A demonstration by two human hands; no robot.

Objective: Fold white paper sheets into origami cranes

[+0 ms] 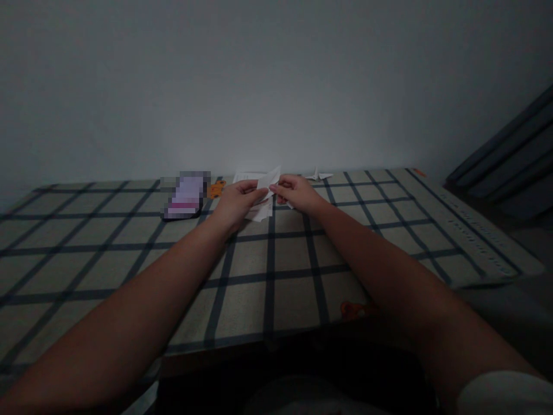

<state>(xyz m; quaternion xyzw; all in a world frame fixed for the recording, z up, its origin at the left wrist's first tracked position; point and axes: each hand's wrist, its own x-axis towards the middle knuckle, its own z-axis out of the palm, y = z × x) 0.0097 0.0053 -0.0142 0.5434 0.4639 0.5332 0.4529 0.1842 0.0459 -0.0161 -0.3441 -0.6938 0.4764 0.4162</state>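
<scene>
A folded piece of white paper [270,177] is held up between both hands, just above the far part of the table. My left hand [237,200] pinches its left side, thumb in front and fingers behind. On the right edge, my right hand [298,193] grips the same paper with thumb and bent fingers. More white paper sheets [259,214] lie on the cloth beneath and behind the hands, partly covered by them. A folded white paper shape [318,174] with pointed ends rests beyond my right hand.
A blurred phone-like object [186,196] with a lit screen stands left of my hands, beside an orange item [216,188]. Another orange object [352,309] lies near the front edge. The checked tablecloth [250,300] reaches a grey wall [276,86]; a dark curtain [514,138] hangs at right.
</scene>
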